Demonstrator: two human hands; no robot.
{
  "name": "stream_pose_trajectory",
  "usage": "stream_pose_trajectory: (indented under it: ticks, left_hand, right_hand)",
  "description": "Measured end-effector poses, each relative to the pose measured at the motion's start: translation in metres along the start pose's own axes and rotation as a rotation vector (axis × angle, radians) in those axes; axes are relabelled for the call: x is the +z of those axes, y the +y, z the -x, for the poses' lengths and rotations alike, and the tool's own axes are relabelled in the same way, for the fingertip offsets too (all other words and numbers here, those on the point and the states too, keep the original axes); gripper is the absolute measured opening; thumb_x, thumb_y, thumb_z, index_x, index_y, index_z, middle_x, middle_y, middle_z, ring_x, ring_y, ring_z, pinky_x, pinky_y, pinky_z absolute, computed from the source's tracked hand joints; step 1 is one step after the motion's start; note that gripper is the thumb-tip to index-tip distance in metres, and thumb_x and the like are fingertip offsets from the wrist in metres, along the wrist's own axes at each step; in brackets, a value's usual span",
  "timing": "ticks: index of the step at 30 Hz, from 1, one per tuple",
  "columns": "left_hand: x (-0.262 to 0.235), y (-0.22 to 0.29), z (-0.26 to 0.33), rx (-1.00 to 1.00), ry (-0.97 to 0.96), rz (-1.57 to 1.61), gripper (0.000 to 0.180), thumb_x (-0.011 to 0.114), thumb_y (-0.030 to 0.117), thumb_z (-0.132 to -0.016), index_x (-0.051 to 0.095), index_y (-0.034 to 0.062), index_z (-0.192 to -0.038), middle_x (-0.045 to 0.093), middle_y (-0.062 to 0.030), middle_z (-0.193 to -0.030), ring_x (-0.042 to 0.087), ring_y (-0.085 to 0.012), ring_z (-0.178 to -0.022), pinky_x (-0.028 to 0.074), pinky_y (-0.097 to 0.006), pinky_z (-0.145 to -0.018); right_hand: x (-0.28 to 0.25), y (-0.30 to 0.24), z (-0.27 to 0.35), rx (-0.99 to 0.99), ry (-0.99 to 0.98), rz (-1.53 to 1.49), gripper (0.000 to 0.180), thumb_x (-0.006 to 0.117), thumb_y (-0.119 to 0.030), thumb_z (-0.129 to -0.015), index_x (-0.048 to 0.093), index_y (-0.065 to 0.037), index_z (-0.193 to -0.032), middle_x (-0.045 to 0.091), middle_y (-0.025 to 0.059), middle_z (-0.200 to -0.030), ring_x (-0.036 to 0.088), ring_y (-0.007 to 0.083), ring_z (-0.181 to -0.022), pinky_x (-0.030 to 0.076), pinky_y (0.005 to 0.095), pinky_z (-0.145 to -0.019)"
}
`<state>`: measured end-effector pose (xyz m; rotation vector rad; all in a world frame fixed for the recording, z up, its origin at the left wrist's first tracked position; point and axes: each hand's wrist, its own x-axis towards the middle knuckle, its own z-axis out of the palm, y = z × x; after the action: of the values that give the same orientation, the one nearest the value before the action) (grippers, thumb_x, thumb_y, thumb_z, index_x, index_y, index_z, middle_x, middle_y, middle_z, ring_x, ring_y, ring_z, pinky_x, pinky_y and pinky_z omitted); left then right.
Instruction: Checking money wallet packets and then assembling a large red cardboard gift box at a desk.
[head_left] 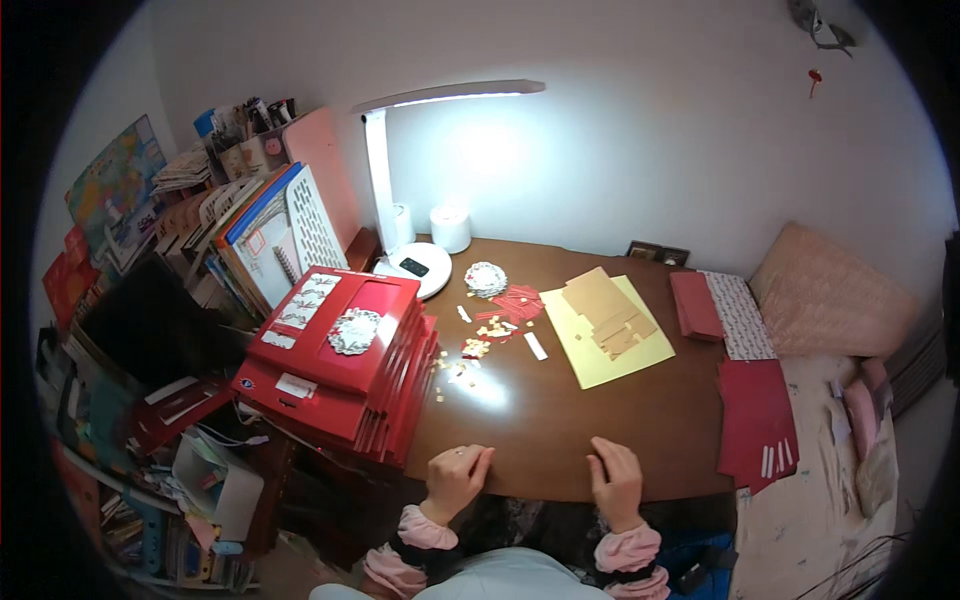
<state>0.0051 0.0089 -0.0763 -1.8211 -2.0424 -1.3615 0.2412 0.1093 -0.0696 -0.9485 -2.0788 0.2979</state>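
Rests left hand (pixel 456 482) at the near edge of the table (pixel 540 430), fingers curled in narrowly, thumb alongside; cannot tell of anything held within the curl. Rests right hand (pixel 616 487) at the same edge, well apart from the left, fingers bent, a modest gap to the thumb, gripping nothing in sight. Wears pink cuffs (pixel 428 530) at both wrists.

Has red folders (pixel 325 398) stacked at the table's left side, near the left hand, with a scalloped white disc (pixel 354 331) on the top one. Has yellow bits (pixel 476 348) scattered beside the stack, beyond the left hand, near red strips (pixel 518 303), a white strip (pixel 536 346) and a round white bundle (pixel 486 280).

Has a yellow sheet (pixel 584 370) farther out, beyond the right hand, bearing tan pieces (pixel 597 300). Shows red sheets (pixel 752 400) at the right, with narrow white strips lying on them. Shows a lit lamp (pixel 378 170) at the back, beside a white jar (pixel 451 229).
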Motion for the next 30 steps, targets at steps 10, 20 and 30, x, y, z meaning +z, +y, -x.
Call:
stream_pose_trajectory:
  ticks: [10,20,30]
  left_hand:
    - [0.009,0.002,0.012,-0.005,0.08,-0.189,0.013,0.066,0.013,-0.082,0.063,0.0065,-0.072,0.061,-0.0107,-0.064,0.06,-0.0286,-0.056,0.047,-0.038,-0.054]
    - [0.011,0.006,0.01,-0.029,0.056,-0.203,0.012,0.066,0.012,-0.081,0.062,0.0071,-0.07,0.06,-0.0102,-0.061,0.06,-0.0282,-0.055,0.047,-0.038,-0.053]
    - [0.006,0.005,0.007,0.005,0.086,-0.219,0.011,0.066,0.011,-0.08,0.062,0.0064,-0.07,0.06,-0.0096,-0.061,0.059,-0.0276,-0.054,0.047,-0.037,-0.053]
  right_hand:
    - [-0.001,0.009,0.01,-0.097,-0.041,-0.03,0.024,0.066,-0.008,-0.081,0.064,-0.004,-0.104,0.066,0.0123,-0.102,0.063,0.029,-0.097,0.048,0.0392,-0.086]
    - [-0.004,0.009,0.01,-0.083,-0.07,-0.006,0.02,0.064,-0.008,-0.082,0.066,-0.005,-0.102,0.066,0.0082,-0.103,0.062,0.0248,-0.099,0.048,0.0367,-0.088]
    - [0.002,0.003,0.007,-0.1,-0.025,0.023,0.016,0.068,-0.003,-0.077,0.068,-0.005,-0.093,0.068,0.0076,-0.099,0.064,0.0251,-0.095,0.05,0.0358,-0.083]
